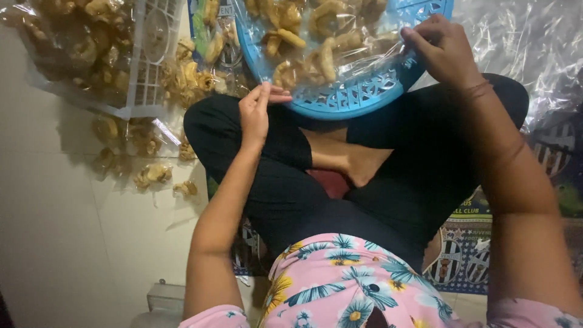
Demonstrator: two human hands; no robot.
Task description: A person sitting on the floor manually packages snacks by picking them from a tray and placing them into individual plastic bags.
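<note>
Because the work sits on the lap of a person cross-legged on a pale tiled floor point(73, 243), everything is close to tipping. At far left a white slatted basket point(149, 67) stands on the floor, with a big clear bag of golden fried crackers point(79, 42) lying against it. Just near of it, several small sealed packets point(152, 175) of the same crackers lie scattered on the tiles, apart from one another.

The left hand point(255, 112) rests on the left knee, fingers together and loosely curled, their tips touching the near rim of a round blue openwork basket point(358, 94); whether it pinches any plastic I cannot tell. The basket stands across the knees, tilted slightly, lined with a clear plastic bag point(340, 45) that holds a heap of loose crackers point(303, 36).

The right hand point(440, 48) is closed in a pinch on the bag's edge at the basket's right rim. Beyond it, to the far right, crumpled clear plastic sheeting point(534, 42) lies spread, and a patterned mat point(461, 255) shows under the legs.

My judgement is that the basket is the risk: balanced on the knees and steadied only by fingertips, it could slide off toward the floor if a knee shifts, spilling crackers. A hard tug from the pinching hand could also tear the thin bag.
</note>
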